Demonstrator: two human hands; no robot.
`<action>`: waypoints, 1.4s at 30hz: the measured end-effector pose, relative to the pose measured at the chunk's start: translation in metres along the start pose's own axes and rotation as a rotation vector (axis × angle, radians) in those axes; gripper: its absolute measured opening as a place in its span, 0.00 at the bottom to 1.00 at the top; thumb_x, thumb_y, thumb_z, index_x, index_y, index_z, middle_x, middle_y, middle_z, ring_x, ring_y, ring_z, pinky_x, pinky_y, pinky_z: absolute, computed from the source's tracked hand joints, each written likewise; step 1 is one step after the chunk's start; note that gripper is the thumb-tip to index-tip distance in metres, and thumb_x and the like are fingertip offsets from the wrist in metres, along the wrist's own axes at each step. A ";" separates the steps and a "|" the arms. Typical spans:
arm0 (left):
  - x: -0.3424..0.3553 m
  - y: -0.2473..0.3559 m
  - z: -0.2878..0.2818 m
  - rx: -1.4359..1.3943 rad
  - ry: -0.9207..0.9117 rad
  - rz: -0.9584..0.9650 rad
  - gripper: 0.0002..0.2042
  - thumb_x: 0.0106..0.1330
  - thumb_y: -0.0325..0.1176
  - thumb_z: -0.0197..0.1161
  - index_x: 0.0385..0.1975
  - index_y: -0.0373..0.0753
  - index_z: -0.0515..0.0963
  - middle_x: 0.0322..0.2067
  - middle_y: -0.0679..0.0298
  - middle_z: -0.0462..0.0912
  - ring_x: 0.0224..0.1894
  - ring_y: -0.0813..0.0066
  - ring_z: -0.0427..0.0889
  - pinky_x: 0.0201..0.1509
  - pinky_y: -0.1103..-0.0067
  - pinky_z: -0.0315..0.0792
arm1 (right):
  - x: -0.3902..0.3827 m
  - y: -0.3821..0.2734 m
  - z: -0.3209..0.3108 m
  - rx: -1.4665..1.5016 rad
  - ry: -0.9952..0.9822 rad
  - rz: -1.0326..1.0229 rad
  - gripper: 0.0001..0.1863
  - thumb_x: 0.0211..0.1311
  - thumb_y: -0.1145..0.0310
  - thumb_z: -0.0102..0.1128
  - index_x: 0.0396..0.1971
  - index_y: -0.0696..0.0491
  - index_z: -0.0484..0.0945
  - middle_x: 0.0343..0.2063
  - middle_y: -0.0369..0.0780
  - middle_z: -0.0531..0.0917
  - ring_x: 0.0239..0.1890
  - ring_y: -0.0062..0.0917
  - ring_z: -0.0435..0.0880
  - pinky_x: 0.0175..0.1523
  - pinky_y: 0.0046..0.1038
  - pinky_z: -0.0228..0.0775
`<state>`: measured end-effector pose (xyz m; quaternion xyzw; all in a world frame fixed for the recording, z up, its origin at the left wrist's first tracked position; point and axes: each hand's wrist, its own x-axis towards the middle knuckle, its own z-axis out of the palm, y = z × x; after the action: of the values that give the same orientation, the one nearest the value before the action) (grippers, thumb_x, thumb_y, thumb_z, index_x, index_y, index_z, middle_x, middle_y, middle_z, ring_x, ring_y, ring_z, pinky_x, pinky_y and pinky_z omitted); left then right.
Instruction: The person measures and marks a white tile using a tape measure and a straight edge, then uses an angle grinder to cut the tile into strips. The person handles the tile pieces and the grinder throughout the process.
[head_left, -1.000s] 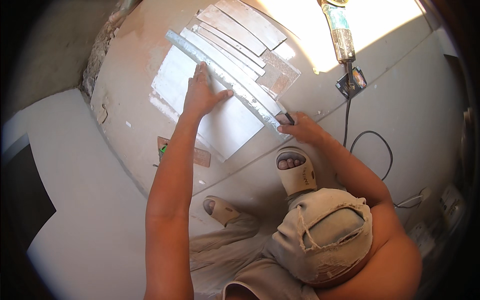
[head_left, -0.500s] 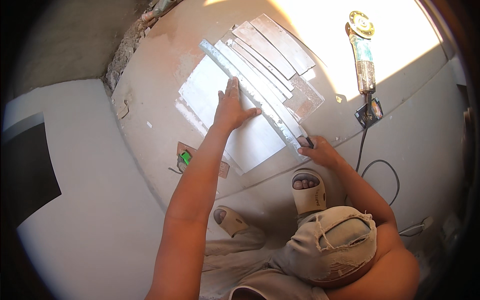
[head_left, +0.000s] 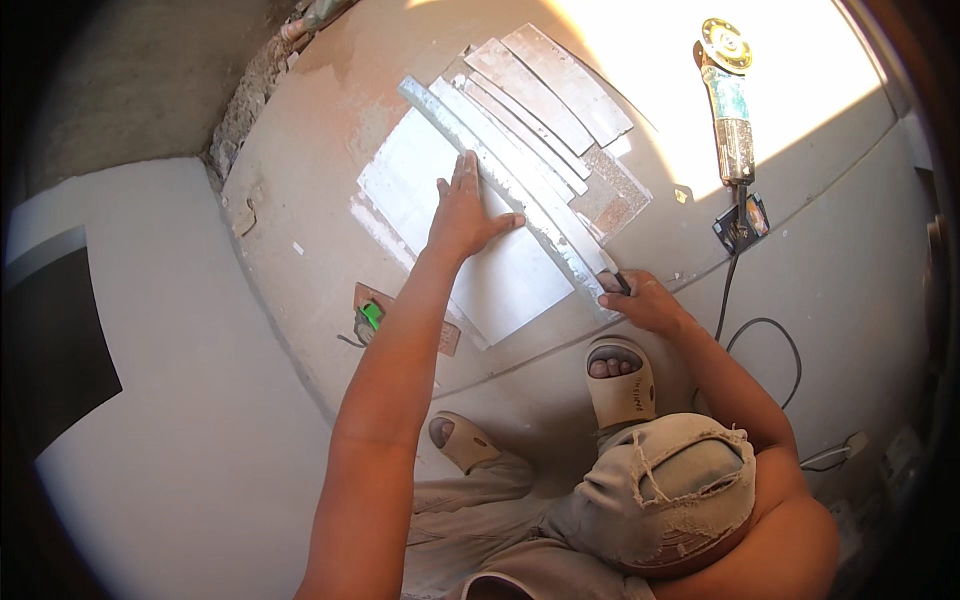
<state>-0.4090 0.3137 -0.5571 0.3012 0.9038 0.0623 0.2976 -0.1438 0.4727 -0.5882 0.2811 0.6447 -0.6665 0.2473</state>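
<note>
A white tile (head_left: 520,290) lies on the floor with a long metal straightedge (head_left: 500,185) across it. My left hand (head_left: 462,215) is spread over the tile, fingers stretched out and thumb apart, with fingertips and thumb against the straightedge. At the bar's near end, my right hand (head_left: 648,303) is closed around a slim, dark, pen-like tool (head_left: 619,283). Its exact kind is too small to tell. The fingers of that hand are beside the end of the straightedge.
Several cut tile strips (head_left: 530,95) lie beyond the bar. An angle grinder (head_left: 728,110) rests at the right, its cord (head_left: 727,295) trailing near my foot. A green-and-grey tape measure (head_left: 370,315) sits on a reddish tile piece (head_left: 447,340) at the left. A white wall (head_left: 180,400) rises at the left.
Almost nothing differs. My left hand stays spread on the tile, and my right hand keeps its hold near the bar's end. The whole view has shifted very slightly.
</note>
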 end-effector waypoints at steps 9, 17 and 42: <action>0.000 0.011 -0.008 0.005 -0.041 -0.042 0.61 0.48 0.54 0.76 0.72 0.27 0.41 0.73 0.50 0.48 0.77 0.62 0.44 0.79 0.62 0.40 | -0.001 -0.002 -0.004 -0.057 0.019 -0.048 0.24 0.58 0.60 0.65 0.48 0.64 0.79 0.37 0.47 0.85 0.40 0.29 0.82 0.51 0.29 0.71; 0.002 0.005 0.001 0.005 0.024 -0.018 0.60 0.46 0.49 0.79 0.72 0.29 0.44 0.73 0.49 0.50 0.74 0.52 0.52 0.75 0.68 0.54 | 0.007 -0.011 -0.052 -0.043 0.323 0.043 0.21 0.64 0.53 0.59 0.34 0.59 0.80 0.28 0.36 0.81 0.31 0.20 0.76 0.38 0.25 0.69; 0.002 0.006 -0.007 -0.019 -0.092 -0.120 0.62 0.45 0.54 0.77 0.74 0.38 0.41 0.74 0.52 0.45 0.73 0.35 0.47 0.74 0.59 0.55 | 0.231 -0.217 0.004 -0.405 0.349 -0.811 0.18 0.62 0.57 0.60 0.45 0.55 0.80 0.44 0.47 0.84 0.49 0.38 0.83 0.56 0.35 0.71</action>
<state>-0.4110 0.3198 -0.5506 0.2463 0.9049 0.0390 0.3451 -0.4601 0.4863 -0.5923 0.0610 0.8509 -0.5131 -0.0942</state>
